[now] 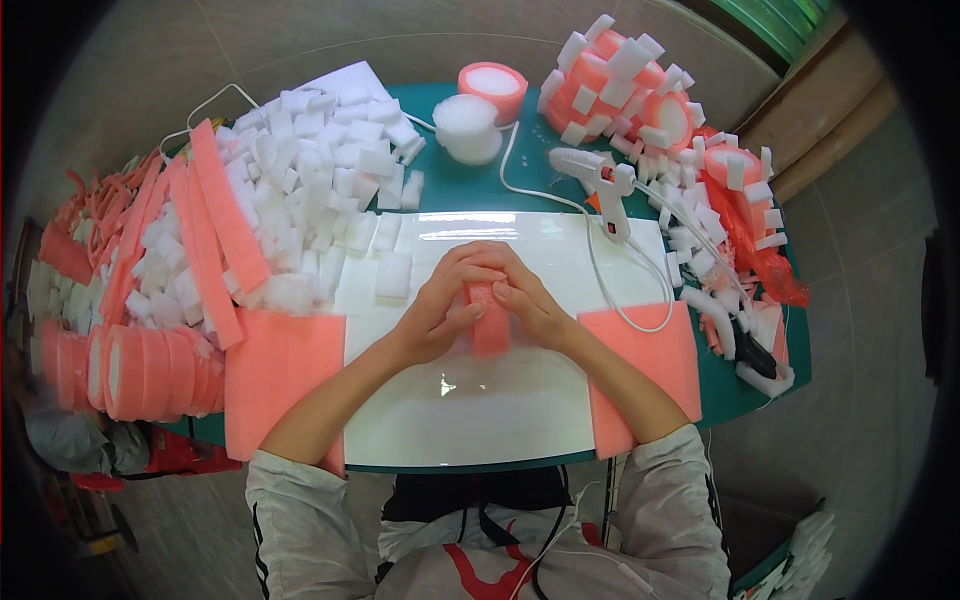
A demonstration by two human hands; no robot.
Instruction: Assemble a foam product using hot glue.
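Over the glossy white board [460,410], my left hand [436,305] and my right hand [533,305] close together around a pink foam piece [490,335]. Fingers of both hands overlap at its far end, and the thumbs press along its sides. The near end of the foam shows between my wrists; the rest is covered by my fingers. Just left of my hands lies a small white foam block [393,275]. To the right, beyond the board's middle, a white glue gun [600,185] rests with its cord trailing.
White foam blocks [310,170] heap at the left, with pink foam strips [225,215] across them. Pink-and-white foam rounds [150,370] line the left edge. Pink foam mats [285,370] flank the board. Block-studded foam rounds [620,85] stand far right; a black-handled tool [752,350] lies nearer.
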